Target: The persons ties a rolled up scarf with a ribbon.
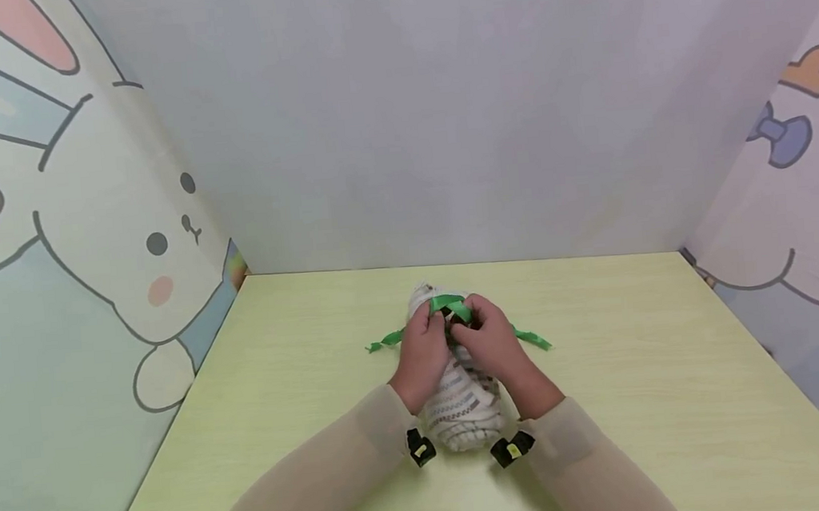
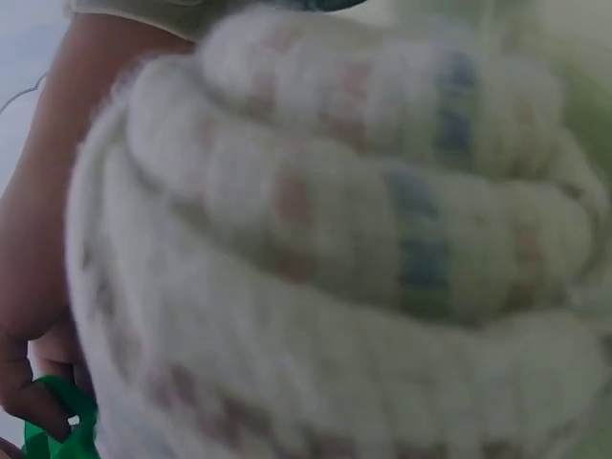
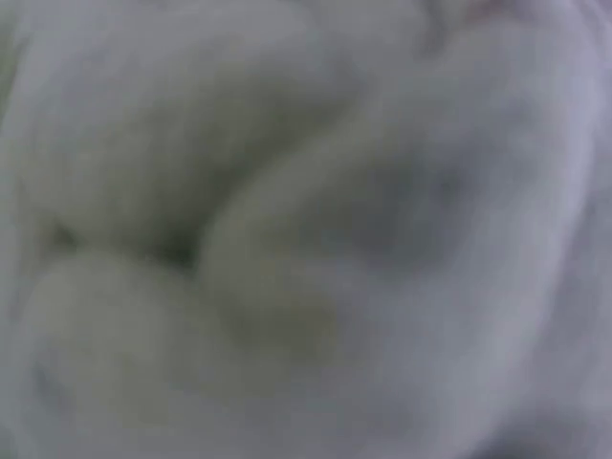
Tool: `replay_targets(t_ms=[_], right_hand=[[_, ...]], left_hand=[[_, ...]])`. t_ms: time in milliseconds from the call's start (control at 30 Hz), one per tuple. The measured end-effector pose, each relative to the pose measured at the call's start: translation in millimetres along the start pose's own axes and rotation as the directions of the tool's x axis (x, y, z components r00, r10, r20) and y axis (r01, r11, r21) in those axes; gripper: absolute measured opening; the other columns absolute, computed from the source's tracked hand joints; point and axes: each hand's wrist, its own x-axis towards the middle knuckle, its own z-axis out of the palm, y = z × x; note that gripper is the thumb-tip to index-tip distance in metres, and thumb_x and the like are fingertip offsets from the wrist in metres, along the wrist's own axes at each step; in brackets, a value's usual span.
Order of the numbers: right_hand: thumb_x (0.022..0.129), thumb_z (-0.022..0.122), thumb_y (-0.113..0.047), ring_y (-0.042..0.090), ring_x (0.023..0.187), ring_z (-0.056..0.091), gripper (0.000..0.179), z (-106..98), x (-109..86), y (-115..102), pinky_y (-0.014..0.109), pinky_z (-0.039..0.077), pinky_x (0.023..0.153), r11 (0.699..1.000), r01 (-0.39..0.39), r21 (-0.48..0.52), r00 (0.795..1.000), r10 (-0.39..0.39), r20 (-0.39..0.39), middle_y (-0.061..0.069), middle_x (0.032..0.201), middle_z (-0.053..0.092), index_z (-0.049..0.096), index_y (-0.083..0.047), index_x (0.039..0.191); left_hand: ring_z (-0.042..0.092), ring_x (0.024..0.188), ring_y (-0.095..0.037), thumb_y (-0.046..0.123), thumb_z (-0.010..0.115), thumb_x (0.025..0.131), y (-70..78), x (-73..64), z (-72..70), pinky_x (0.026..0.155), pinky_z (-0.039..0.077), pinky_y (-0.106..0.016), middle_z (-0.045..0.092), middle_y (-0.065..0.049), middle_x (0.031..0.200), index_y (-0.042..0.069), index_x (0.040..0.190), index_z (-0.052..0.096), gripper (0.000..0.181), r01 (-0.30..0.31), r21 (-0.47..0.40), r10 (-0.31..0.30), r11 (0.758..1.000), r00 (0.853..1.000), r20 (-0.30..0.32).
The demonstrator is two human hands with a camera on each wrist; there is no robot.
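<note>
A rolled cloth towel (image 1: 461,412), white with blue and brown patterned stripes, lies lengthwise on the table. Around its upper part runs a green ribbon (image 1: 449,301), with a loop raised between the hands and a tail out to each side. My left hand (image 1: 421,359) pinches the ribbon from the left. Opposite it, my right hand (image 1: 494,343) pinches the ribbon too, fingertips close to the left ones. The towel's coiled end (image 2: 335,220) fills most of the left wrist view. Blurred cloth (image 3: 306,268) covers the right wrist view and hides the right fingers.
The pale yellow table (image 1: 300,328) reaches back to a plain light wall (image 1: 399,128). Side panels with cartoon drawings stand left and right. A small black device (image 1: 421,447) is at the left wrist, another (image 1: 513,448) at the right.
</note>
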Motion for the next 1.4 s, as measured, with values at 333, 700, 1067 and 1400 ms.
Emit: replay_targets(t_ms=[333,700,1067,1400], right_hand=[[0.101,0.055,-0.01,0.022,0.07,0.05,0.009,-7,-3.1,1,0.036,0.044,0.061,0.971,0.082,-0.222,0.988,-0.109,-0.11,0.008,0.085,0.055,0.053,-0.01,0.11],[0.107,0.045,-0.008,0.027,0.09,0.062,0.022,-21,1.3,0,0.045,0.055,0.085,0.994,-0.069,0.08,0.985,0.081,-0.15,0.017,0.107,0.062,0.062,0.0,0.12],[0.114,0.04,-0.028,0.017,0.099,0.07,0.036,-43,-2.1,2,0.039,0.054,0.099,0.818,-0.125,0.562,0.978,0.197,-0.069,0.005,0.104,0.069,0.058,0.001,0.124],[0.113,0.042,-0.024,0.026,0.112,0.07,0.029,-72,-5.6,12,0.043,0.05,0.103,0.605,-0.15,0.782,0.965,0.262,-0.018,0.011,0.11,0.072,0.061,-0.003,0.12]], left_hand=[[0.059,0.111,-0.021,0.016,0.037,0.113,-8.4,5.2,-20.8,0.099,0.047,-0.042,0.064,-0.008,0.116,0.005,0.116,0.06,0.026,-0.013,0.035,0.015,0.999,0.998,-0.067],[0.063,0.105,-0.028,0.012,0.038,0.111,-15.3,11.6,-44.8,0.1,0.05,-0.049,0.061,-0.014,0.114,0.002,0.117,0.057,0.022,0.042,-0.078,-0.053,0.996,0.988,-0.143],[0.063,0.108,-0.03,0.012,0.031,0.113,-10.5,18.4,-71.1,0.105,0.049,-0.045,0.058,-0.017,0.118,-0.002,0.121,0.053,0.027,-0.007,-0.349,-0.061,0.937,0.981,-0.185],[0.064,0.106,-0.027,0.017,0.035,0.114,-11.0,19.0,-98.3,0.1,0.051,-0.039,0.055,-0.015,0.119,-0.004,0.126,0.052,0.029,-0.036,-0.439,-0.087,0.898,0.962,-0.258]])
